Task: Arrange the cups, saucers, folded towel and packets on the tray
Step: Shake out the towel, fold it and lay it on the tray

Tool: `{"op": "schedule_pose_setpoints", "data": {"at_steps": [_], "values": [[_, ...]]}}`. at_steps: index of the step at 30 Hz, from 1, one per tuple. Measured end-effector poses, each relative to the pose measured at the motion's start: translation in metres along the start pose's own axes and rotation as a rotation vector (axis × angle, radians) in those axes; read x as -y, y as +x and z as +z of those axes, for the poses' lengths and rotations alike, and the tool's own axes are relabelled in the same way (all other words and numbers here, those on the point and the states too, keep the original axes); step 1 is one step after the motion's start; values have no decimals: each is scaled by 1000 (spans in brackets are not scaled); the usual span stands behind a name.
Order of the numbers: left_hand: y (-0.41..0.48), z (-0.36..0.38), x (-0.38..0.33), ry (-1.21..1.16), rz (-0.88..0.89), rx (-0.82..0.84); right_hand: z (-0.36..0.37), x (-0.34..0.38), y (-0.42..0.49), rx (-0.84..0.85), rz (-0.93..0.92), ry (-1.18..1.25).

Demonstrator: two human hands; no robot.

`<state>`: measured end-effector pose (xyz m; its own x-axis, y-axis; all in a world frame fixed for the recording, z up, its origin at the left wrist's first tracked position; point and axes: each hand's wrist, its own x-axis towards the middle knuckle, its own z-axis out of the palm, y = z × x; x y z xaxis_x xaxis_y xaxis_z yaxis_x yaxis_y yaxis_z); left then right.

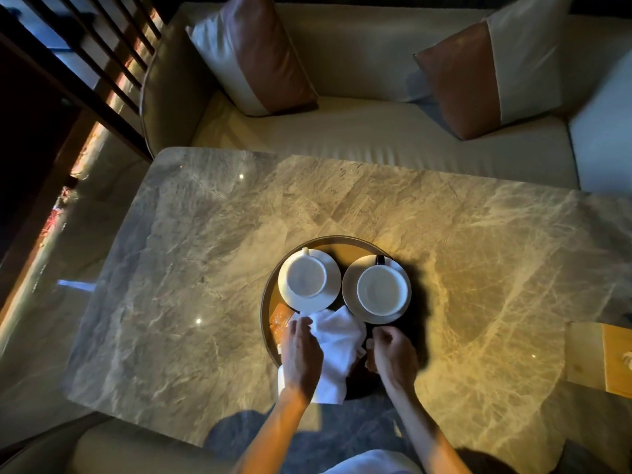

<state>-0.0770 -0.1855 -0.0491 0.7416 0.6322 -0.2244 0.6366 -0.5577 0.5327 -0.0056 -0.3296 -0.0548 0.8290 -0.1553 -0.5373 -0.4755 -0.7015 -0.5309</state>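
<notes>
A round brown tray (337,243) sits on the marble table. Two white cups stand on white saucers at its far half: the left cup (302,278) on its saucer (331,268), the right cup (382,290) on its saucer (352,285). A white folded towel (342,340) lies on the tray's near half and hangs over the rim. My left hand (302,354) rests on the towel's left part, fingers on the cloth. My right hand (393,354) is curled at the towel's right edge, pinching something small and pale. Orange packets (282,319) lie at the tray's left, partly under the towel.
The marble table (205,268) spreads wide around the tray. A cream sofa (376,138) with two brown-and-white cushions (253,53) runs behind it. A wooden box (602,357) stands at the right edge. A dark slatted railing (85,63) is at the far left.
</notes>
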Motion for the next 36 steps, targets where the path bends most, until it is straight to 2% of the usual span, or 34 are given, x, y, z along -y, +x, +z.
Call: {"op": "schedule_pose_setpoints", "data": {"at_steps": [4,8,11,15,21,24,27,31,33,36], "values": [[2,-10,24,64,-117,16,23,24,-25,43,-462,-33],[5,-10,33,105,-97,101,48,36,-30,75,-712,-233],[4,-8,38,126,-148,188,59,32,-29,89,-726,-376],[-1,-1,46,143,-127,287,62,29,-26,122,-706,-495],[-9,-1,52,67,-82,355,47,26,-20,241,-807,-498],[-18,-8,51,27,-31,353,28,14,-21,363,-895,-464],[-35,-14,51,16,73,336,9,2,-34,500,-841,-283],[-56,-27,39,170,278,221,-25,-5,-42,576,-592,-5],[-62,-38,27,105,214,222,-47,-9,-46,651,-493,239],[-76,-54,9,-319,5,303,-72,-15,-53,651,-345,459]]}}
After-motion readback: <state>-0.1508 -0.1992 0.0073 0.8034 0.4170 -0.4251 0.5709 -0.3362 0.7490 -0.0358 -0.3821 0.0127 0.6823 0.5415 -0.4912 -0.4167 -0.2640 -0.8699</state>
